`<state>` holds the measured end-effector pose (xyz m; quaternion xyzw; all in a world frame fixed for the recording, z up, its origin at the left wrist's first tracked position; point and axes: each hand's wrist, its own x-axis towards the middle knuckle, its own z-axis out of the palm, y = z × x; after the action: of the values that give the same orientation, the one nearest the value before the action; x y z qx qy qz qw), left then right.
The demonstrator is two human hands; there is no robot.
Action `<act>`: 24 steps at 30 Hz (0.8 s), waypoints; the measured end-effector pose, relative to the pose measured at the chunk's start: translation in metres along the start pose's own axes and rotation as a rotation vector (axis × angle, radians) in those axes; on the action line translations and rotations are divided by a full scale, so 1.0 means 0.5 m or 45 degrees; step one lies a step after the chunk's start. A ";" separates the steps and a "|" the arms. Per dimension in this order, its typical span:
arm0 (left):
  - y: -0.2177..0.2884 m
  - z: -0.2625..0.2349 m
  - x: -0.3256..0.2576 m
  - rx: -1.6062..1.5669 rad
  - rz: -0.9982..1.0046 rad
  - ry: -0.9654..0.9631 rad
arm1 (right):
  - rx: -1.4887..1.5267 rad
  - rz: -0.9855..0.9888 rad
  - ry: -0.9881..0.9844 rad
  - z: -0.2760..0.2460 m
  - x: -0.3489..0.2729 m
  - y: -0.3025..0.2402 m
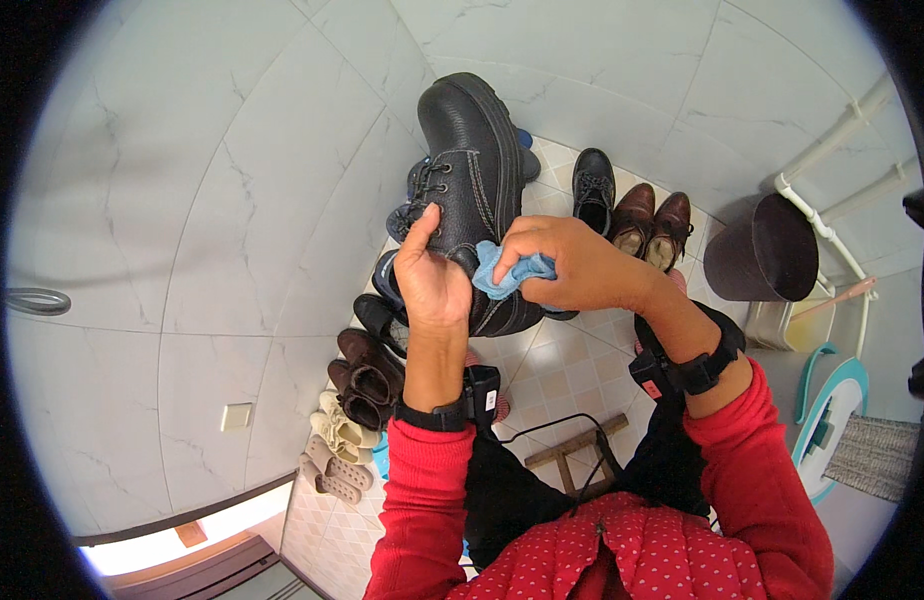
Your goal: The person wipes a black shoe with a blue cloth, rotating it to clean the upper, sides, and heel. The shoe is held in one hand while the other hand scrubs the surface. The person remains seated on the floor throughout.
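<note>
A large black leather lace-up shoe (472,170) is held up in front of me, toe pointing away. My left hand (432,280) grips it at the left side near the opening, thumb up by the laces; its other fingers are hidden behind the shoe. Bunched in my right hand (572,262) is a light blue cloth (502,275), pressed against the shoe's right side near the heel. The fingers are closed around the cloth.
Along the left wall stand brown shoes (367,375), cream shoes (342,430) and beige slippers (332,472). Another black shoe (593,188) and brown leather shoes (634,220) stand by the far wall. At right are a dark bucket (762,250), white pipes (832,235) and a teal-rimmed basin (832,420).
</note>
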<state>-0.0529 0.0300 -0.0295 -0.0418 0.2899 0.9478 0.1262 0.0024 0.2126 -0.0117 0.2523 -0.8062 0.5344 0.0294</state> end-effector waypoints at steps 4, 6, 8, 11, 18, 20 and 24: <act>-0.007 0.010 -0.002 0.033 0.038 -0.004 | -0.040 -0.094 0.374 -0.003 0.010 -0.001; -0.011 0.014 -0.006 0.002 -0.016 -0.009 | -0.190 -0.136 0.608 -0.002 0.017 0.004; -0.012 0.014 -0.008 -0.034 -0.075 -0.036 | -0.342 -0.161 0.713 0.009 0.020 0.006; -0.014 0.011 -0.006 -0.032 -0.052 -0.088 | -0.368 -0.124 0.610 0.017 0.011 0.004; -0.006 0.010 -0.005 0.012 -0.021 -0.035 | -0.162 -0.080 0.136 -0.004 -0.001 -0.002; -0.010 0.013 -0.007 -0.019 -0.026 -0.093 | -0.160 -0.065 0.368 -0.007 0.005 -0.002; -0.017 0.013 -0.007 0.032 -0.053 -0.033 | -0.117 -0.161 0.590 0.010 0.017 -0.001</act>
<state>-0.0473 0.0396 -0.0281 -0.0340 0.2993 0.9417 0.1501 -0.0038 0.2046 -0.0105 0.1713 -0.7839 0.5380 0.2584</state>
